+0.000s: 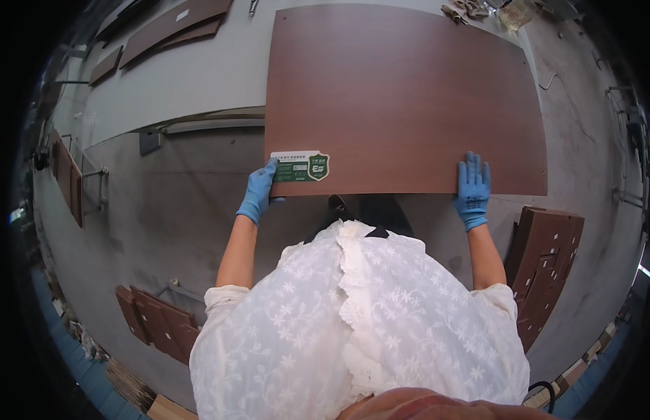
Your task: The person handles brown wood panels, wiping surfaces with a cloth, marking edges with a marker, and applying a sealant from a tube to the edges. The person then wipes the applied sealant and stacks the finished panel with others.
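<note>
A large flat reddish-brown wood-look panel (409, 105) lies in front of me, its near edge reaching toward my body. On its near left corner is a green and white sticker (302, 166). My left hand (258, 190), in a blue glove, is closed round the panel's left edge beside that sticker; some of its fingers are hidden beneath. Toward the right end of the near edge, my right hand (472, 189), also gloved in blue, rests with its fingers stretched flat on the panel's top. Its thumb is mostly hidden at the edge.
The pale worktable (178, 91) extends left, with more brown boards (171, 31) at its far side. Brown panels stand at the left (67, 178), lower left (157, 322) and right (545, 269). Crumpled brown material (465, 10) sits beyond the panel. A thin cord (570, 98) lies on the right.
</note>
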Tool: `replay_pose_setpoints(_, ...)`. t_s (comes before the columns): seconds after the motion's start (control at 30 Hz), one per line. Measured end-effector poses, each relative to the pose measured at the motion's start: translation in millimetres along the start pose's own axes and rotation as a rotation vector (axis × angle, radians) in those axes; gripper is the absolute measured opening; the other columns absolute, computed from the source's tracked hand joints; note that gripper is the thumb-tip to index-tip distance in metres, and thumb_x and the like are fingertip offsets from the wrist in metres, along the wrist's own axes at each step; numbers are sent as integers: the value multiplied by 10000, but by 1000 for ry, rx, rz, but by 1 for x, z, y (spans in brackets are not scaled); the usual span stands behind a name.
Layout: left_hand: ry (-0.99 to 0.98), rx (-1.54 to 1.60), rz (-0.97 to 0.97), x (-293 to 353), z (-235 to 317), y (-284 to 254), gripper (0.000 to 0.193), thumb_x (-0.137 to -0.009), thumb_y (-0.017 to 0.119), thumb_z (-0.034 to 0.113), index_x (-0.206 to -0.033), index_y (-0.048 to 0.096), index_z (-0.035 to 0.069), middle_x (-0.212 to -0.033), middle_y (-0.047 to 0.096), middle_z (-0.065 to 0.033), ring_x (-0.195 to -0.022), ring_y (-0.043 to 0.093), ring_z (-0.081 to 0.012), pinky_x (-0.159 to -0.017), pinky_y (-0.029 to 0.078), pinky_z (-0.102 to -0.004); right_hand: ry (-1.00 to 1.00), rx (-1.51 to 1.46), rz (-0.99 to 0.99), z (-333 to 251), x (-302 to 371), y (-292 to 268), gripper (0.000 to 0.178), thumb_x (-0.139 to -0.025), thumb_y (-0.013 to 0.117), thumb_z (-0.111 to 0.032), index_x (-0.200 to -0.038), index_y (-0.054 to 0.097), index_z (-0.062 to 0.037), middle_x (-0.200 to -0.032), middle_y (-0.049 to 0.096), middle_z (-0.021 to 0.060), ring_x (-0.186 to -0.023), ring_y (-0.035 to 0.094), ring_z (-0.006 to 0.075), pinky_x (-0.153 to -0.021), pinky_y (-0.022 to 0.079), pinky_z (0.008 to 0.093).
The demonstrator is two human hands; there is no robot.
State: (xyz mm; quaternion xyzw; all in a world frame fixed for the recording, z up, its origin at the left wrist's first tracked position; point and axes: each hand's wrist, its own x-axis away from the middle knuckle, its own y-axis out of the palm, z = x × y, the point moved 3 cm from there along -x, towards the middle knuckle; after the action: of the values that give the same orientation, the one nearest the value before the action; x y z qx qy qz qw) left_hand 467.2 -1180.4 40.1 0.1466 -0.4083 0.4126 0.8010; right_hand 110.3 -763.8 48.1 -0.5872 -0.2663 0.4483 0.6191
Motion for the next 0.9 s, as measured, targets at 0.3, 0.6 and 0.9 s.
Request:
replay_pose_setpoints(0.3,323,11,-206,177,64,-20,525,-1051,564,528,-1041,721,28,-775,720,-106,-508,647,-170,-441,501,-275,-148,44,188,37,2,-213,572,-734,726,25,-1297,637,-20,-1362,679,175,-1268,654,311,-1247,355,512)
replay_pose_setpoints(0.6,630,7,-190,212,94,-82,722,-1068,458,629,-1115,736,-35,-897,764,-123,-706,742,-197,-628,603,-324,-349,33,440,60,-16,-291,350,-960,680,-122,-1302,625,-65,-1235,749,116,-1125,727,288,-1163,465,526)
replay_pose_setpoints(0.9,402,526,-197,-9,79,-41,860,-1072,214,707,-1628,325,61,-1654,356,-221,-1456,440,-363,-1195,386,-479,-374,89,364,49,13,-250,315,-1024,560,-95,-1336,589,-64,-1249,730,135,-1113,728,298,-1179,431,591)
